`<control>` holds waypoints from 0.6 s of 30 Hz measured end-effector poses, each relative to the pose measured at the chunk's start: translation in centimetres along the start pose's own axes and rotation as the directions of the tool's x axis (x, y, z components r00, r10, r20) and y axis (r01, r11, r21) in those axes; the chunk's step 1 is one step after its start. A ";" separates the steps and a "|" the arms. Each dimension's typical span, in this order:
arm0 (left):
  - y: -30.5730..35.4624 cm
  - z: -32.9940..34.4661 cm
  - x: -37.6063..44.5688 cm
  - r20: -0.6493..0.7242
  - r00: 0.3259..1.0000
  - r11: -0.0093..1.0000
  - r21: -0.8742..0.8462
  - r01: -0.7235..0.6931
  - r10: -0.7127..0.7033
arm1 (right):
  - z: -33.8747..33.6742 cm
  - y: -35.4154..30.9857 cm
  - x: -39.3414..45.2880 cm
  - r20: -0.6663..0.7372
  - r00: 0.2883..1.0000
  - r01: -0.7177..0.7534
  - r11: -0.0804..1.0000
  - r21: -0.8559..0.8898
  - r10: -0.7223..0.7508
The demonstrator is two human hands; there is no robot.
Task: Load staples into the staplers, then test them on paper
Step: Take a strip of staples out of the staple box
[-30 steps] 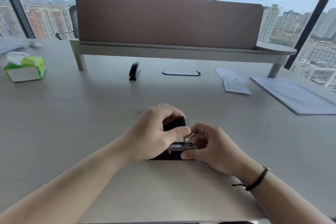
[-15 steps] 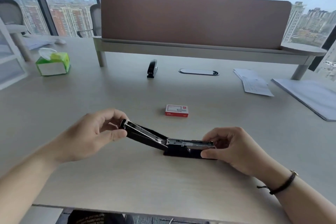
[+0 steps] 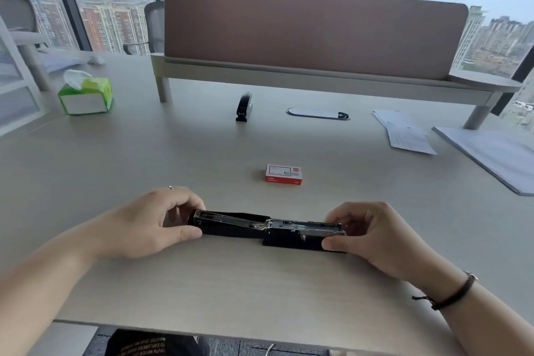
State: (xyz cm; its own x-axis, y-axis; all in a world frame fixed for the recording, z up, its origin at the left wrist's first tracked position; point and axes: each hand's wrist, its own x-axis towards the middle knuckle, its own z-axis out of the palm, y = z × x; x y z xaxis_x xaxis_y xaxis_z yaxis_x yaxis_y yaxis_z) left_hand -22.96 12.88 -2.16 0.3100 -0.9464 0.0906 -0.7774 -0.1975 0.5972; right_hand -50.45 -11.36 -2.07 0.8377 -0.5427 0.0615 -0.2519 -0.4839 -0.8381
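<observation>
At the upper left of the frame, a green tissue box [image 3: 85,96] is seen standing on the counter [image 3: 173,153], with a white tissue pulled up from its top. Lower down, left of centre, the left hand [image 3: 147,224] is closed around the lid end of an opened black stapler [image 3: 267,228], the thumb pressed against its near side and the fingers curled over the far side. The stapler is laid flat on the counter in the lower middle of the frame, folded fully open so that the lid and the metal staple channel are stretched out in one line. Above it, in the centre, a red and white staple box [image 3: 283,174] is placed on the counter, apart from the stapler. Further up, a second black stapler [image 3: 244,107] is seen closed, beside an oval cable port [image 3: 318,113]. At the lower right, the base end of the open stapler is gripped by the right hand [image 3: 372,235], a dark bracelet [image 3: 450,292] being worn on the wrist. At the upper right, loose paper sheets [image 3: 404,133] are spread on the counter.
</observation>
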 end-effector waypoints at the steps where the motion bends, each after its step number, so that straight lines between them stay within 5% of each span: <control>1: 0.0 -0.2 0.1 0.029 0.999 1.000 0.010 0.012 -0.012 | -0.1 0.0 0.0 0.007 1.000 0.005 1.000 -0.012 -0.005; 5: 0.1 -2.0 1.1 0.147 0.988 0.999 0.012 0.047 -0.048 | -0.9 -0.2 0.2 0.062 0.998 0.019 1.000 0.004 -0.019; 11: 0.9 -2.0 7.4 -0.048 0.997 0.994 -0.095 0.058 -0.063 | -2.8 -0.2 5.5 -0.122 0.993 -0.015 0.995 -0.095 0.004; 18: 1.8 2.6 15.5 -0.018 1.000 1.000 0.014 -0.015 0.015 | -0.5 0.5 12.5 -0.041 0.999 -0.021 0.988 -0.151 0.015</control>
State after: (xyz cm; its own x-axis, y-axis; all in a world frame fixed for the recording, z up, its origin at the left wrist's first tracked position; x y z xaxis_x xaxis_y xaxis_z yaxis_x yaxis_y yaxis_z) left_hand -20.98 -2.85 -1.70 0.3077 -0.9446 0.1140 -0.7898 -0.1867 0.5843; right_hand -40.38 -18.69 -1.49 0.8131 -0.5777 0.0713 -0.3398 -0.5706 -0.7476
